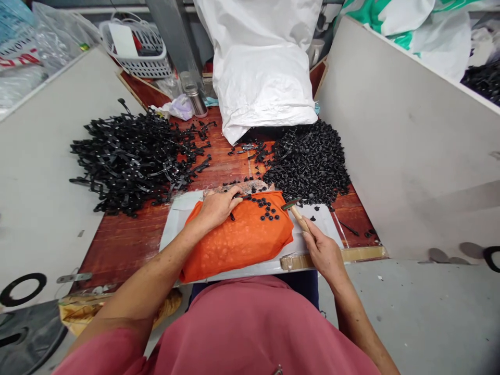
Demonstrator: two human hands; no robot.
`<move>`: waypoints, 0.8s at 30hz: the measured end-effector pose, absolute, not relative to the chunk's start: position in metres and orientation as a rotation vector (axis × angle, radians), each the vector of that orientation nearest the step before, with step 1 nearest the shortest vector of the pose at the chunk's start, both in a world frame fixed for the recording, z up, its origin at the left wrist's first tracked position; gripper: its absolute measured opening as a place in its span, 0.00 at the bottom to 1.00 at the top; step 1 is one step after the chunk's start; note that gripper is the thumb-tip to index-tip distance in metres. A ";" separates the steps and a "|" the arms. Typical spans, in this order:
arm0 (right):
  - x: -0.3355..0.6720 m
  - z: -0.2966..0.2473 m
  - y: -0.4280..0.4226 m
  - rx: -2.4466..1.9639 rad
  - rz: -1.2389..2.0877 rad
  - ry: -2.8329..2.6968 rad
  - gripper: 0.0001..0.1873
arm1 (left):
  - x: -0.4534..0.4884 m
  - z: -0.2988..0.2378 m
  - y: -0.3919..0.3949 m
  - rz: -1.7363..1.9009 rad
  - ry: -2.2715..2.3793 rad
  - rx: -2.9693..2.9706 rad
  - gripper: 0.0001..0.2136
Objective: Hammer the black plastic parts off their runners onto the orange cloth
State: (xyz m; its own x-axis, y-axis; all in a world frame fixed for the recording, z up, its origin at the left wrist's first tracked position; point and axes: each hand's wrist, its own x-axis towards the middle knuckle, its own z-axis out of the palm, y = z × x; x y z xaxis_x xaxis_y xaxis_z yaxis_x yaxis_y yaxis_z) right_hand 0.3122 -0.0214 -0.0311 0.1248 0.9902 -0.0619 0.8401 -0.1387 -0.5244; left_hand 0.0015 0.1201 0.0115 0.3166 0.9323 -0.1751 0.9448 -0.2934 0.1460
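Note:
My left hand [219,207] rests at the far left part of an orange cloth pad [234,242]. Its thumb and fingers pinch a small black plastic piece, partly hidden under them. To the right of these fingers, several small round black caps [267,209] lie on the orange cloth. My right hand [323,249] is closed round the wooden handle of a small hammer [297,213]. The hammer's dark head is over the pad's right edge, beside the caps. Beneath the pad is a pale board [330,223].
A tangled heap of black plastic strips [133,156] is at the left, and a pile of small black caps [312,161] at the right. A white sack [269,73] stands behind. Grey partitions [394,130] flank the red-brown table [128,245]. A metal flask [195,99] and basket [146,65] sit at the back left.

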 end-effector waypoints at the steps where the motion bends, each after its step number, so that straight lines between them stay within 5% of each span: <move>1: 0.312 -0.031 -0.021 -2.054 0.565 -1.779 0.26 | 0.001 0.012 0.120 -0.075 1.718 2.353 0.19; 24: 0.308 -0.026 -0.023 -2.066 0.574 -1.767 0.26 | 0.000 0.011 0.121 -0.057 1.726 2.342 0.18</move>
